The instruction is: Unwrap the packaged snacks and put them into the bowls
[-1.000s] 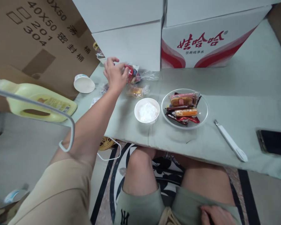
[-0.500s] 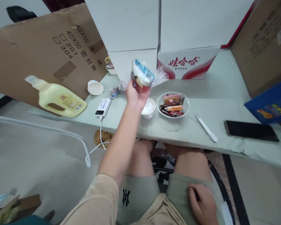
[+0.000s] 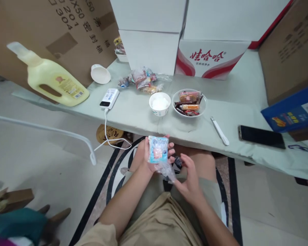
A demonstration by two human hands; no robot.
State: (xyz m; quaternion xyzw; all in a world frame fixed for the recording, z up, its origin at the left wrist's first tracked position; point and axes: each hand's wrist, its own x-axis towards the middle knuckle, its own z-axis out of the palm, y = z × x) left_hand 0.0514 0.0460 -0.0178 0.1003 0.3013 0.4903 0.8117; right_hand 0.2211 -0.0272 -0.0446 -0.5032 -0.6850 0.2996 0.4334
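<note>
My left hand (image 3: 150,162) is above my lap, its fingers wrapped around a blue-and-white packet (image 3: 158,150) with a pink patch on its face. Clear plastic wrapping (image 3: 166,171) trails from the packet's lower end toward my right hand (image 3: 191,182). That hand is open, thumb and fingers apart, with the thumb at the tail of the plastic; whether it touches is unclear. On the table beyond, a paper cup (image 3: 159,110) with white contents stands beside a clear bowl (image 3: 189,114) of wrapped snacks (image 3: 190,104).
Loose wrapped snacks (image 3: 143,81) lie behind the cup. To the left are a power bank (image 3: 110,98) with a cable, a tipped paper cup (image 3: 100,75) and a yellow jug (image 3: 55,82). A white utility knife (image 3: 220,131) and phone (image 3: 261,136) lie right. Boxes (image 3: 210,59) line the back.
My left hand has brought the packet from above the table down over my lap. My right hand has risen from my thigh toward the plastic. The view has tilted downward.
</note>
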